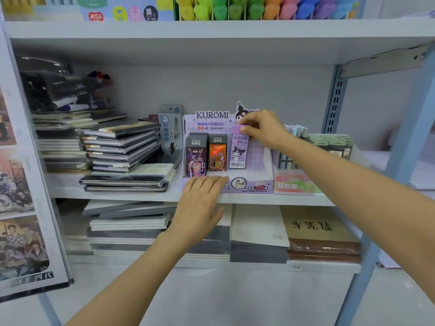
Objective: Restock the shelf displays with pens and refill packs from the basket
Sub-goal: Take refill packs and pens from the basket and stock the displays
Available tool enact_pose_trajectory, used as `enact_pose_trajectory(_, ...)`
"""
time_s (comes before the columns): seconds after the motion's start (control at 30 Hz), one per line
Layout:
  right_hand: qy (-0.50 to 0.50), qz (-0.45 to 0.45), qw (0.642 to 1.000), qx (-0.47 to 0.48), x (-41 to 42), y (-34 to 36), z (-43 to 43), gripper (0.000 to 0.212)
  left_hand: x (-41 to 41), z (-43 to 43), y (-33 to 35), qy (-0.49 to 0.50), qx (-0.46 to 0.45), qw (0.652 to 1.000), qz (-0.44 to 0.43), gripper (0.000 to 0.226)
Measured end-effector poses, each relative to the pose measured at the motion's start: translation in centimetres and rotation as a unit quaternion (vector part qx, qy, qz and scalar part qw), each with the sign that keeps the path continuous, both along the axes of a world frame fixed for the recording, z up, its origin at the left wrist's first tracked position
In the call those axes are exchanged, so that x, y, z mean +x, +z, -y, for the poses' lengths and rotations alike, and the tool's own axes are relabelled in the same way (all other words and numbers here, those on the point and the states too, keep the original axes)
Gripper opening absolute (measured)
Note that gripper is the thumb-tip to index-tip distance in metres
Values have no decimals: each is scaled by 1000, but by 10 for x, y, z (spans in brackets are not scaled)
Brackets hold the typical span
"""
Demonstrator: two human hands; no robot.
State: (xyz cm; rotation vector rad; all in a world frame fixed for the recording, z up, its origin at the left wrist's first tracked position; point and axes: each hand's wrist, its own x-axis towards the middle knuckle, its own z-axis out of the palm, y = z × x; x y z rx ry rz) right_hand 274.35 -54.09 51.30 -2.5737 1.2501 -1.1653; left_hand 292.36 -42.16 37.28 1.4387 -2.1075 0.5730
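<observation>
Two hands reach to the middle shelf (113, 193) of a stationery rack. The right hand (261, 129) pinches the top of a purple Kuromi refill pack (239, 150) between thumb and curled fingers. The pack stands upright in the purple Kuromi display box (257, 185), near the middle of its back row. The left hand (200, 198) lies palm down with its fingers straight and together. Its fingertips rest on the front left edge of the same box and grasp nothing.

Just left of the purple pack, in the same box, stand an orange Ultraman refill pack (217, 157) and a dark purple Ultraman refill pack (197, 160), both upright. The display box sits at the front of the shelf, between a leaning stack of wrapped notebooks (120, 147) on its left and a pink and green pen display box (294, 184) touching its right side. Coloured highlighters (259, 8) fill the shelf above, and more stacked notebooks (131, 222) lie on the shelf below.
</observation>
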Motion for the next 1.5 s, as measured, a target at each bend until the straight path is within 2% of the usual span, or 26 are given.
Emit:
enact_pose_trajectory(0.13,-13,-5,999,-30,-1,-2,2,19,-1,-2,1,-1,1,1000,0,62)
enact_pose_trajectory(0.3,-19,70,996,-56,-10,3,3,18,-1,-1,0,6,-2,1000,0,62)
enact_pose_trajectory(0.6,1,-58,998,-4,-7,1,5,26,-1,-1,0,10,1,1000,5,62)
enact_pose_trajectory(0.83,-6,-32,999,-36,15,-10,4,23,-1,-2,1,8,4,1000,4,63)
enact_pose_trajectory(0.97,-33,-56,997,-31,9,-16,7,23,-1,-2,0,7,3,1000,9,63)
enact_pose_trajectory(1.13,-58,-47,993,-86,20,-25,4,25,-1,-1,-1,5,-1,1000,8,62)
enact_pose_trajectory(1.2,-84,-62,991,-87,21,-25,3,22,-1,0,-1,6,1,1000,12,63)
enact_pose_trajectory(1.3,-107,-112,983,-93,21,-26,-3,35,-1,-1,1,0,6,1000,9,63)
enact_pose_trajectory(1.37,-82,-94,984,-126,18,-33,-18,38,-3,-4,2,-10,8,1000,-11,63)
enact_pose_trajectory(1.5,60,23,982,-177,10,-75,-67,19,-13,-17,-21,-11,-53,996,-75,59)
